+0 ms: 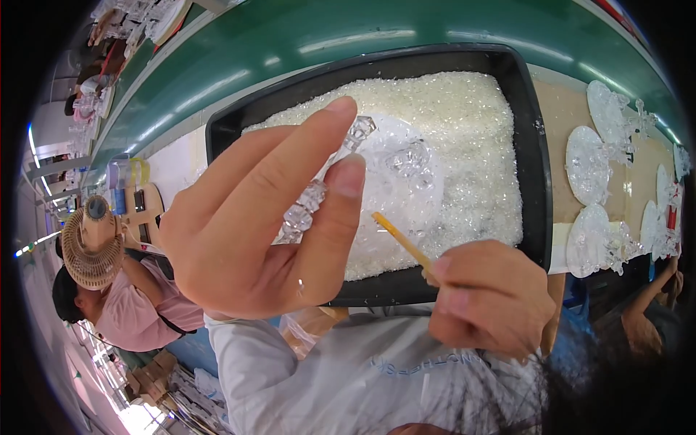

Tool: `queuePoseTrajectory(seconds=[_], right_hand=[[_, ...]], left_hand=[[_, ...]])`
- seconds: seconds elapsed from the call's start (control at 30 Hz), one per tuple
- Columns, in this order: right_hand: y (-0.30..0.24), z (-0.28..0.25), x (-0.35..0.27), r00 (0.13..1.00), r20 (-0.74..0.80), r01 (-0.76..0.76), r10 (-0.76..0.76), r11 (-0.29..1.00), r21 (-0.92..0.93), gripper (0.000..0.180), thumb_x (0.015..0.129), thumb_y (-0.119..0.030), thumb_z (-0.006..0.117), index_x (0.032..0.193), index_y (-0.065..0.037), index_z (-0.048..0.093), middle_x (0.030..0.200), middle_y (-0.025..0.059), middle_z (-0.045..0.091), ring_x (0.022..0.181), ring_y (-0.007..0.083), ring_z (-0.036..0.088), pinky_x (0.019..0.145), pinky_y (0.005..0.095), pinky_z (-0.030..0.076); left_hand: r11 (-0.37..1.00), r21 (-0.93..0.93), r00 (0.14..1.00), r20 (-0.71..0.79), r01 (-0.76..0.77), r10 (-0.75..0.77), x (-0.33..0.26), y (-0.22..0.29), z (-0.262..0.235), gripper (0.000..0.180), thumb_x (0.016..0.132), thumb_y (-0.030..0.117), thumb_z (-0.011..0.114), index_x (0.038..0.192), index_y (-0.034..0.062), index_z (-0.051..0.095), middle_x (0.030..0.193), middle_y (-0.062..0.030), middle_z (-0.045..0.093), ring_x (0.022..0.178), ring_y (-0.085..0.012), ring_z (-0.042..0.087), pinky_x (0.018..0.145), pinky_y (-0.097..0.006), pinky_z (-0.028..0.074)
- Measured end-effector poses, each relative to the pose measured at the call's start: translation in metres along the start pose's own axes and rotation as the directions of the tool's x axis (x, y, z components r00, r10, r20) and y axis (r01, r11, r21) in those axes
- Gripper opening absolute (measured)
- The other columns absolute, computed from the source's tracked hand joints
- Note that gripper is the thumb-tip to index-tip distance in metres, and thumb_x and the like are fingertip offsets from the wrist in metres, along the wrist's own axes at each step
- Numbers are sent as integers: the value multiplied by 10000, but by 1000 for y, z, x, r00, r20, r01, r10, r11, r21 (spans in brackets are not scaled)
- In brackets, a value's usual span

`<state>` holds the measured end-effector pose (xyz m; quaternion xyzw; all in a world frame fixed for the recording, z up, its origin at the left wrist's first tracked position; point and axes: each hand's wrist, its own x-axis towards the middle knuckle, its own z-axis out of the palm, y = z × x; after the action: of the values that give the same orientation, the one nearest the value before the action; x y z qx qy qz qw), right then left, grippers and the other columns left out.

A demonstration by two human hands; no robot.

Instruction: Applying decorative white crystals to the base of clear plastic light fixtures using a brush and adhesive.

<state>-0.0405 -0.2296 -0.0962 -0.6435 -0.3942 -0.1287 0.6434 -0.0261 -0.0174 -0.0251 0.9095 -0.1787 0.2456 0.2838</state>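
My left hand (246, 210), raised over the left part of a black tray (535, 152), pinches a clear faceted piece (360, 130) between thumb and fingers. More of its bead-like facets show below the thumb; the palm side hides the rest. A thin yellow stick (400, 238) is gripped in my right hand (493, 293) at the tray's near edge. Its tip points up and left toward the left thumb, apart from it. Glittering clear granules (475, 116) fill the tray. Among them lies a whitish round disc (428, 199) with a clear faceted cluster (412, 159) on it.
Several clear round discs with crystal-like pieces (587, 167) stand on the table to the right. At left, a person in a pink top (156, 304) sits behind a brown fan (93, 243). Another person's arm (641, 319) shows far right. A green surface (362, 29) runs behind the tray.
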Motion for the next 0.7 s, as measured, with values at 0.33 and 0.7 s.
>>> queuePoseTrajectory(seconds=[0.33, 0.7], right_hand=[[-4, 9, 9, 992, -41, 118, -118, 993, -15, 165, 653, -42, 751, 771, -5, 641, 753, 166, 686, 589, 268, 678, 427, 286, 511], [-1, 11, 6, 973, -51, 224, -226, 974, -45, 195, 606, -24, 725, 755, -7, 599, 704, 155, 661, 561, 252, 650, 383, 284, 477]], left_hand=[[996, -12, 995, 52, 90, -89, 3, 0, -6, 271, 882, -64, 630, 1149, -86, 671, 930, -151, 696, 717, -108, 629, 559, -223, 543], [916, -55, 915, -60, 397, -399, 6, 10, 4, 301, 914, 23, 610, 1208, -7, 662, 774, -35, 658, 587, -45, 551, 525, -210, 506]])
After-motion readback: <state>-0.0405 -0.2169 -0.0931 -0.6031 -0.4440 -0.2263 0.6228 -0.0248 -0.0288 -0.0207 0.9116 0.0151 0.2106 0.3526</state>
